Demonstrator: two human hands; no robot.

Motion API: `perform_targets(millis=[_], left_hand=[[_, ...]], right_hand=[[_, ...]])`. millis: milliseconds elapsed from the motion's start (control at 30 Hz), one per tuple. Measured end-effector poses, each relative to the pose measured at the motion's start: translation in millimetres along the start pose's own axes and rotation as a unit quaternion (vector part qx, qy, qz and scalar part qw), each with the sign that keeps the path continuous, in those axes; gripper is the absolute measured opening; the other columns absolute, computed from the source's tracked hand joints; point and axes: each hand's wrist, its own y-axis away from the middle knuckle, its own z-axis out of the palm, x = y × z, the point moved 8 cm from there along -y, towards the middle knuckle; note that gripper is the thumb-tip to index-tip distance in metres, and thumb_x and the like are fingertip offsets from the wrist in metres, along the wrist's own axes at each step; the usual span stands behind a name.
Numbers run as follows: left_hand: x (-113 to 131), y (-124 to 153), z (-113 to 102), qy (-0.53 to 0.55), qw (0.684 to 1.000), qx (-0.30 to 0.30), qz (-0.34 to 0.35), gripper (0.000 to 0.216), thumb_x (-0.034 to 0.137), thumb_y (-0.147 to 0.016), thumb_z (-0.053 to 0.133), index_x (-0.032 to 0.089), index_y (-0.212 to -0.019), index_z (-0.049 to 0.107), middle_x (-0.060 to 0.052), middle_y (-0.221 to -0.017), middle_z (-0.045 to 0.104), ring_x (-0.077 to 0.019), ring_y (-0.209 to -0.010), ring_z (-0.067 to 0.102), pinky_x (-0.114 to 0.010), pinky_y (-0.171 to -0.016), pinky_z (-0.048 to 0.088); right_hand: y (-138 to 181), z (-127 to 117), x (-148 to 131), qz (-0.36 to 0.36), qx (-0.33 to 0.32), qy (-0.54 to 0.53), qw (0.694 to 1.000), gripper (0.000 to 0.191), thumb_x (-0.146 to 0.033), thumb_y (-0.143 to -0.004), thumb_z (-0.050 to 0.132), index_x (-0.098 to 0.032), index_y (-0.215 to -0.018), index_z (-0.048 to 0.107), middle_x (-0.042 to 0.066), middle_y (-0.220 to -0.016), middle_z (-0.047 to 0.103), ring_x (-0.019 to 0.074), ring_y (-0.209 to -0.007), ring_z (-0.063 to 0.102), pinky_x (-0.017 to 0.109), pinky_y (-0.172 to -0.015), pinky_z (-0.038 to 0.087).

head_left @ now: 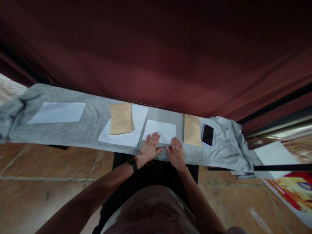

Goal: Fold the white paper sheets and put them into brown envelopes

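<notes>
A small white sheet of paper (161, 129), perhaps folded, lies flat in front of me on the grey cloth. My left hand (150, 148) rests with its fingers stretched out over the sheet's near left part. At its near right corner, my right hand (176, 152) lies flat, fingers extended. To the left, brown envelopes (121, 118) sit stacked on larger white paper (139, 122). Another brown envelope (192, 130) lies just right of my right hand.
A phone (208, 135) lies right of the envelope. Farther left is another white sheet (58, 112). The grey cloth (95, 97) covers a narrow table against a dark red curtain (151, 65). A colourful printed box or sheet (296, 191) is on the tiled floor at right.
</notes>
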Motion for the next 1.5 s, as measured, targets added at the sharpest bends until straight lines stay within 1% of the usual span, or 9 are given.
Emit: perform_targets(millis=[200,300,400,500,733,867,1067,1333,1500], left_hand=[[1.8,-0.9,-1.1,0.006,1.0,-0.001,-0.013,0.075,0.051,-0.1,0.04,0.002,-0.157,0.032,-0.022,-0.165,0.028,-0.0303,-0.157,0.021,-0.049,-0.128,0.017],[2.3,-1.9,-0.4,0.007,1.0,0.0,-0.009,0.073,0.048,-0.1,0.041,0.002,-0.156,0.033,-0.022,-0.165,0.03,-0.03,-0.156,0.021,-0.048,-0.128,0.017],[2.2,-2.2,2.6,0.003,1.0,-0.002,0.001,0.068,0.041,-0.1,0.039,0.003,-0.156,0.034,-0.02,-0.165,0.031,-0.029,-0.156,0.022,-0.048,-0.128,0.017],[0.1,-1.9,6.2,0.002,1.0,-0.001,0.003,0.066,0.037,-0.099,0.037,0.002,-0.156,0.034,-0.02,-0.165,0.032,-0.0282,-0.156,0.022,-0.048,-0.128,0.017],[-6.2,0.0,8.1,0.016,1.0,0.013,0.002,0.064,0.034,-0.1,0.035,0.006,-0.157,0.033,-0.018,-0.164,0.034,-0.0261,-0.156,0.024,-0.048,-0.128,0.019],[-10.1,-4.6,7.8,0.02,1.0,0.013,-0.008,0.062,0.031,-0.1,0.032,0.007,-0.158,0.033,-0.017,-0.164,0.034,-0.0249,-0.156,0.024,-0.047,-0.128,0.019],[-15.6,-26.5,13.5,0.025,0.999,-0.019,-0.032,0.061,0.028,-0.1,0.03,0.01,-0.158,0.033,-0.013,-0.166,0.031,-0.0234,-0.157,0.022,-0.048,-0.129,0.017],[-21.0,-54.2,21.5,0.031,0.999,-0.006,-0.044,0.061,0.026,-0.1,0.03,0.016,-0.159,0.033,-0.008,-0.167,0.031,-0.0234,-0.157,0.02,-0.052,-0.129,0.013],[-27.9,-71.7,21.0,0.03,0.998,0.002,-0.048,0.06,0.027,-0.101,0.029,0.013,-0.159,0.033,-0.011,-0.166,0.032,-0.0243,-0.157,0.02,-0.053,-0.129,0.012]], right_hand=[[-4.1,-5.6,-0.8,0.032,0.008,-0.003,0.999,0.061,-0.04,-0.109,0.031,0.0,-0.155,0.037,0.028,-0.157,0.041,0.0351,-0.149,0.037,0.055,-0.118,0.035],[-18.2,-0.7,-20.2,0.006,-0.012,-0.025,1.0,0.057,-0.035,-0.109,0.027,-0.002,-0.155,0.037,0.023,-0.16,0.04,0.0307,-0.151,0.034,0.053,-0.12,0.033],[-31.4,9.6,-42.3,-0.031,-0.045,-0.038,0.998,0.054,-0.03,-0.109,0.024,-0.002,-0.153,0.042,0.02,-0.161,0.039,0.0268,-0.152,0.034,0.048,-0.123,0.031],[-37.4,17.3,-51.0,-0.038,-0.063,-0.028,0.997,0.052,-0.029,-0.109,0.027,-0.005,-0.152,0.045,0.019,-0.16,0.041,0.0264,-0.151,0.035,0.048,-0.124,0.03],[-33.8,15.7,-39.4,-0.028,-0.041,-0.004,0.999,0.055,-0.033,-0.107,0.041,-0.01,-0.157,0.037,0.019,-0.161,0.04,0.0278,-0.151,0.036,0.05,-0.121,0.033],[-32.4,13.6,-36.4,-0.02,-0.028,-0.011,0.999,0.056,-0.033,-0.106,0.042,-0.011,-0.158,0.036,0.019,-0.161,0.039,0.0288,-0.151,0.036,0.052,-0.12,0.033],[-34.2,12.5,-38.0,-0.007,-0.036,0.002,0.999,0.054,-0.029,-0.106,0.04,-0.009,-0.157,0.039,0.016,-0.161,0.04,0.0271,-0.151,0.036,0.048,-0.123,0.03],[-34.7,11.5,-38.2,-0.001,-0.035,-0.005,0.999,0.052,-0.028,-0.106,0.038,-0.012,-0.155,0.042,0.014,-0.16,0.042,0.0274,-0.15,0.038,0.048,-0.123,0.03],[-34.9,10.4,-38.1,0.0,-0.025,-0.005,1.0,0.051,-0.03,-0.107,0.036,-0.013,-0.155,0.043,0.012,-0.16,0.042,0.0267,-0.15,0.038,0.046,-0.124,0.028]])
